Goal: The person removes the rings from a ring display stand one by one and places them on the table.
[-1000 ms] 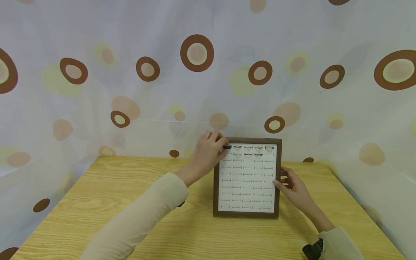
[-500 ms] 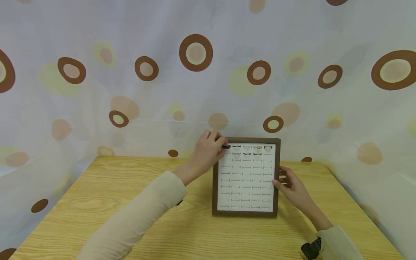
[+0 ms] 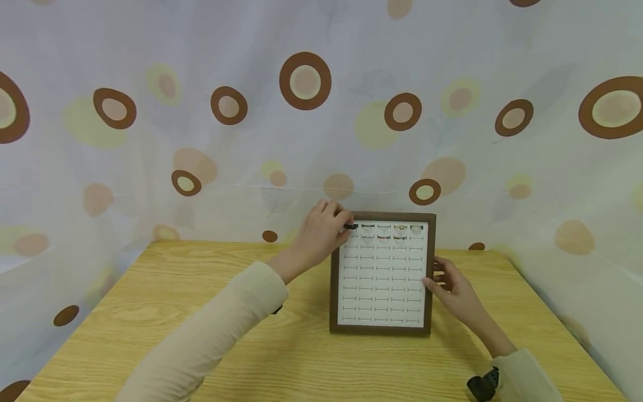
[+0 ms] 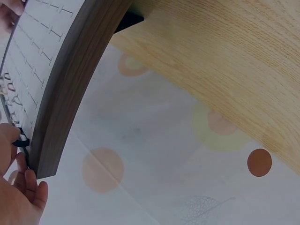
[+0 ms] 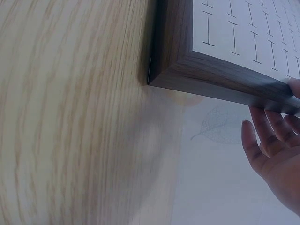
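A ring display board with a brown wood frame and white slotted face stands upright, leaning slightly back. At its top-left slot, my left hand pinches a black ring between thumb and finger. In the left wrist view, the black ring sits right at the white face, with other fingertips by the frame's corner. My right hand holds the frame's right side, thumb on the front edge and fingers behind. Several other rings sit in the top two rows; the lower slots hold none.
The board stands on a light wood table. A pale curtain with brown and yellow circles hangs behind and at both sides. A dark support sticks out behind the frame. A black wrist device shows by the right sleeve.
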Demonstrator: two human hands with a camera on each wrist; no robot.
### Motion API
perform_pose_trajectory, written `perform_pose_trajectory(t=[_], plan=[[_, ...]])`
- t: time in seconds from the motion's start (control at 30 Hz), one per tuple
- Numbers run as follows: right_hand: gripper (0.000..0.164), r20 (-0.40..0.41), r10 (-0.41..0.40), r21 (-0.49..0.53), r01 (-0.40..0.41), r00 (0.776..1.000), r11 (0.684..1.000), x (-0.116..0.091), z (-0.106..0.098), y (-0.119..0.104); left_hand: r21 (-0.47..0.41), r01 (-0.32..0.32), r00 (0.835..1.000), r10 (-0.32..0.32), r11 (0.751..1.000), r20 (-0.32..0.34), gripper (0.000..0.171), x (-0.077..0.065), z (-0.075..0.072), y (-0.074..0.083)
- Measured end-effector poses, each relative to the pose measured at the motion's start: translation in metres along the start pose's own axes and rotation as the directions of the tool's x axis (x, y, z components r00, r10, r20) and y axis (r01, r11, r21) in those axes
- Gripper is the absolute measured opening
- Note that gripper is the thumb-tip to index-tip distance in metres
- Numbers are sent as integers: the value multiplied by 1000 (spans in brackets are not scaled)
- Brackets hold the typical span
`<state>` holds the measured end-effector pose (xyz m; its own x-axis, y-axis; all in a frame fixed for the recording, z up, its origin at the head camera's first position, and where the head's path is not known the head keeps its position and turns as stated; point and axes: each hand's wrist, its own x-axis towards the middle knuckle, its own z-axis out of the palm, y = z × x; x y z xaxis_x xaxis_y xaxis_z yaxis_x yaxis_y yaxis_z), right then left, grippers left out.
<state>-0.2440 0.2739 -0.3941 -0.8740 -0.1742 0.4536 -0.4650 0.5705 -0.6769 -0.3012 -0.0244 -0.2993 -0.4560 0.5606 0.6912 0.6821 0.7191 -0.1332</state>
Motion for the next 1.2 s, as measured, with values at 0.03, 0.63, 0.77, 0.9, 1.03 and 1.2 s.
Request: perform_pose_trajectory(t=[0.03, 0.63, 0.77, 0.9, 1.03, 1.2], plan=[[47, -3, 3, 1, -3, 1000, 1000, 0, 0, 0, -3, 0, 1000, 0, 1000, 4, 12, 0, 0, 0], [49, 17, -1, -28, 2, 1000, 1000, 2, -2, 0, -166, 54, 989, -30, 985, 143, 12, 2, -23, -7], [49, 22, -6, -32, 7, 1000, 999, 2, -2, 3, -158, 54, 989, -32, 986, 143, 12, -6, -25, -10], [49, 20, -6, -38, 7, 1000, 999, 2, -1, 4, -150, 64, 988, -42, 987, 148, 13, -16, -26, -15], [48, 18, -7, -39, 8, 1000, 999, 2, -2, 2, -143, 80, 983, -55, 986, 173, 12, -28, -25, -22], [48, 17, -8, -31, 9, 1000, 999, 2, -1, 1, -119, 102, 969, -72, 988, 235, 12, -45, -23, -31]])
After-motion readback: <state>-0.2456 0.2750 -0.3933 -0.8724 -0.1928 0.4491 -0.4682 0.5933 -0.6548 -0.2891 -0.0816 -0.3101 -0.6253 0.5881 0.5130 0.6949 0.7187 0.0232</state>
